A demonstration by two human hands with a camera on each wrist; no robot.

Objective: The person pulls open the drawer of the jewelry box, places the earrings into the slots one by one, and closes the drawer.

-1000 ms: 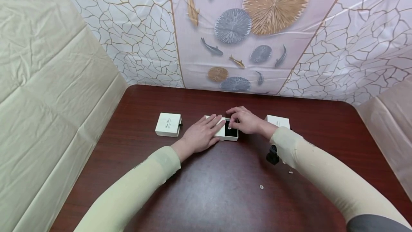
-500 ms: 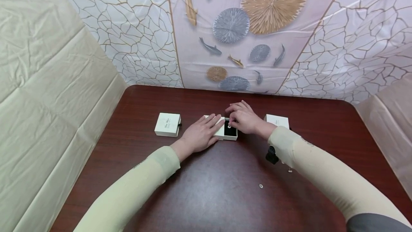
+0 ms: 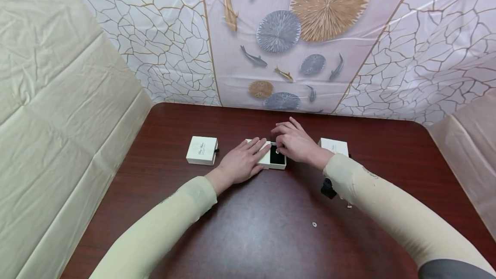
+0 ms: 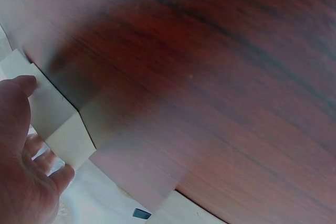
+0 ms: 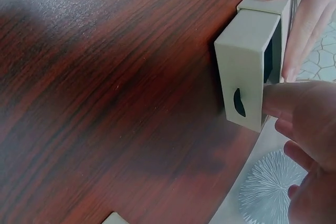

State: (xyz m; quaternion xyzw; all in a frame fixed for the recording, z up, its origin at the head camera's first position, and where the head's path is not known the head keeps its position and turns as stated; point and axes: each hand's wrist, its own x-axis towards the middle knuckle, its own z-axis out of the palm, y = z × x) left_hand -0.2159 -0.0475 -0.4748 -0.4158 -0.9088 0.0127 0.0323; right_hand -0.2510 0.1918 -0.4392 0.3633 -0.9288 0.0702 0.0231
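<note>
A small white slide-out box (image 3: 266, 159) lies mid-table, its drawer (image 5: 240, 66) pulled out toward the right. Black lining (image 3: 277, 159) fills the drawer, and a dark tab (image 5: 239, 102) shows on its end. My left hand (image 3: 241, 160) rests over the box sleeve (image 4: 52, 106), fingers straight on top, thumb against the near side. Over the drawer, my right hand (image 3: 296, 143) pinches a tiny whitish piece (image 3: 277, 151) at the lining; its exact kind is too small to tell. In the right wrist view, that hand's fingertips are hidden inside the drawer.
A closed white box (image 3: 202, 150) with printed lettering stands at left. Another white box (image 3: 333, 144) sits beyond the right forearm, partly covered by it. On the brown table (image 3: 248, 236) lie a small whitish ring-shaped piece (image 3: 314, 224) and another tiny pale piece (image 3: 349, 206) near the right sleeve.
My right hand's outer fingers have lifted and spread a little while its fingertips stay at the drawer. The tiny piece there shows less between them. My left hand and the boxes have stayed put.
</note>
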